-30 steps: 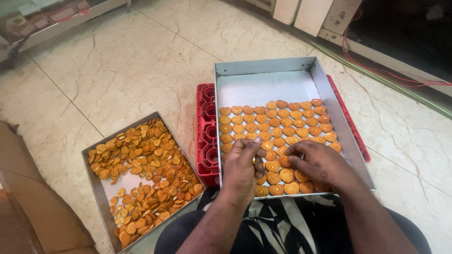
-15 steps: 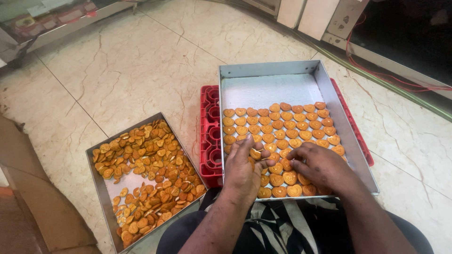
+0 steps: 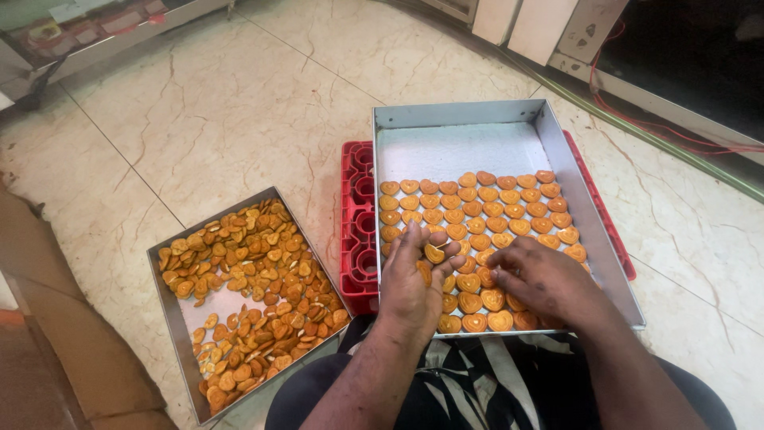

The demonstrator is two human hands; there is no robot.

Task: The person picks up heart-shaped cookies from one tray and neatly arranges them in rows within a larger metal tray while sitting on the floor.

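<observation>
Orange heart-shaped biscuits (image 3: pixel 477 209) laid in neat rows across the near half of the steel tray (image 3: pixel 590 215), far half bare down to the white liner. Left hand (image 3: pixel 414 279) cupped at the near left edge, fingers loosely curled round a few biscuits; right hand (image 3: pixel 535 280) flat, fingertips pressing the rows. Roughly half filled; plenty loose in the second tray (image 3: pixel 167 306) on the marble floor (image 3: pixel 239 103), red crate (image 3: pixel 358 223) beneath

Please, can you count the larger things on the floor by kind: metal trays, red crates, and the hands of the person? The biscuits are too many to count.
Metal trays: 2, the big tray with biscuits in rows and the small tray with loose biscuits
Red crates: 1, the red crate under the big tray
Hands: 2, left hand and right hand
Total: 5
</observation>
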